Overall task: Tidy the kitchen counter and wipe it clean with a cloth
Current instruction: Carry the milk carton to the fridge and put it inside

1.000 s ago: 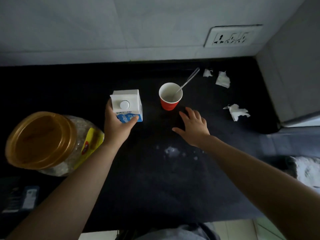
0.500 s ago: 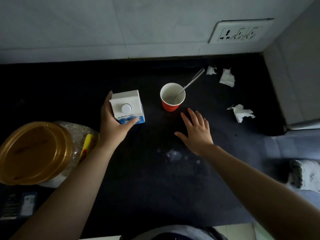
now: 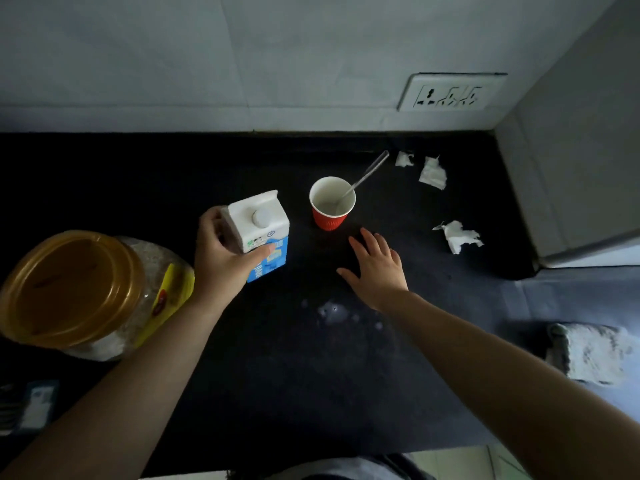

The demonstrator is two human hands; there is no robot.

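Carton (image 3: 273, 233) lettering illegible; lower-left packet (image 3: 36, 407) dim, edge-cropped.

black counter (image 3: 242, 375): matt, fine-grained, with a whitish smear (image 3: 332, 311). milk carton (image 3: 268, 237) smooth coated paperboard, white plastic cap (image 3: 260, 217); red paper cup (image 3: 330, 222) ribbed outside, smooth white inside; torn tissue scraps (image 3: 457, 235) soft, crumpled. jar (image 3: 169, 289) clear glossy plastic under an amber translucent plastic lid (image 3: 69, 289); cloth (image 3: 588, 351) pale, nubbly.

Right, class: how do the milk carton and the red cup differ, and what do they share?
The carton is boxy, the cup round. The carton is capped; the cup is open, holding a spoon. The left hand grips the carton; the cup is untouched. Both show white.
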